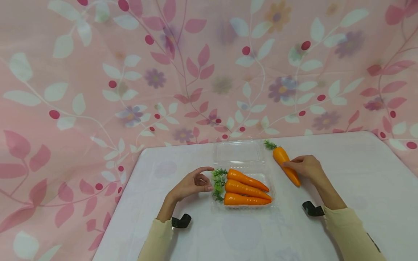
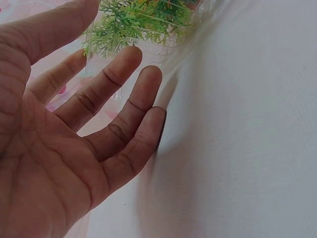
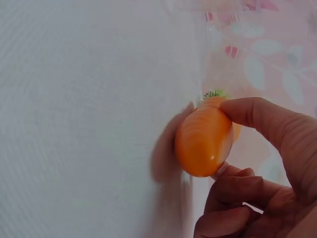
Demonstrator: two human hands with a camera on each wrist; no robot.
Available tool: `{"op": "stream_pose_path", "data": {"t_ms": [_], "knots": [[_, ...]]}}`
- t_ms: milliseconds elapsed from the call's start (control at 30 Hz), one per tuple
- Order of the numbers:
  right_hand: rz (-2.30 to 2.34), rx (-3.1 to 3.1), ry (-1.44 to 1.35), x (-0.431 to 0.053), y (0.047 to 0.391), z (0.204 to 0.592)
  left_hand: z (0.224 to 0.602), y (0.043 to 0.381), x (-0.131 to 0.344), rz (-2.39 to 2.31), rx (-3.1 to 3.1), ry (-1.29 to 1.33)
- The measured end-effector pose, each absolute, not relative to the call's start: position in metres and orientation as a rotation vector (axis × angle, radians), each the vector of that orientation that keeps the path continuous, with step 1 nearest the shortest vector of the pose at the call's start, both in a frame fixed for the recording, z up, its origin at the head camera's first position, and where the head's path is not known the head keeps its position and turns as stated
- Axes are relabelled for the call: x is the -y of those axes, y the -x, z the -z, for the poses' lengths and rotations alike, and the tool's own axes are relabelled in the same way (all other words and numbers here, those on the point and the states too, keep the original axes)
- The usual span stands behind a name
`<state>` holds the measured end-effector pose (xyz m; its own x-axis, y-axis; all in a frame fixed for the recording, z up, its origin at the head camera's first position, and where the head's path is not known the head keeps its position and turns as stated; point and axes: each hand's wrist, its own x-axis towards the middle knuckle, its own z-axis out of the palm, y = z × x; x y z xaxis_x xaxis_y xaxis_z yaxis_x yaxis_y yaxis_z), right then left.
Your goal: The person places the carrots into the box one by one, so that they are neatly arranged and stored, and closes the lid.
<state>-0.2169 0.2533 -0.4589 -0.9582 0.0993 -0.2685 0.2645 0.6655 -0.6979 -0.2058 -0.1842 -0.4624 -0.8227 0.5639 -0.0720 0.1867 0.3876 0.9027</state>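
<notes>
A clear plastic clamshell box [image 1: 275,195] lies with its lid laid back on the table. Three orange toy carrots [image 1: 248,187] lie side by side in it, their green tops [image 1: 218,185] toward the left. At the box's left edge is my left hand [image 1: 192,184], fingers loosely bent around a gap; its fingertips are beside the green tops, and whether they touch the plastic I cannot tell. Right of the box, my right hand [image 1: 307,167] pinches another toy carrot [image 3: 204,141] between thumb and fingers. That carrot's leafy end [image 1: 269,144] points away, up and left.
A white cloth covers the table [image 1: 254,235]. Behind it hangs a pink floral curtain [image 1: 202,72]. The raised-back lid [image 1: 240,151] lies at the table's far side. Black wrist-worn devices [image 1: 181,221] sit at both cuffs.
</notes>
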Motion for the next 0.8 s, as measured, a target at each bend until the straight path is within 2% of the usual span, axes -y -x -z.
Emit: {"op": "stream_pose_path", "data": {"t_ms": [567, 800], "knots": [[1.282, -2.621, -0.432, -0.272, 0.216, 0.45, 0.464, 0.206, 0.186, -1.421, -2.285, -0.625], [1.422, -2.579, -0.369, -0.274, 0.215, 0.444, 0.465, 0.207, 0.186, -1.429, -2.277, -0.642]]}}
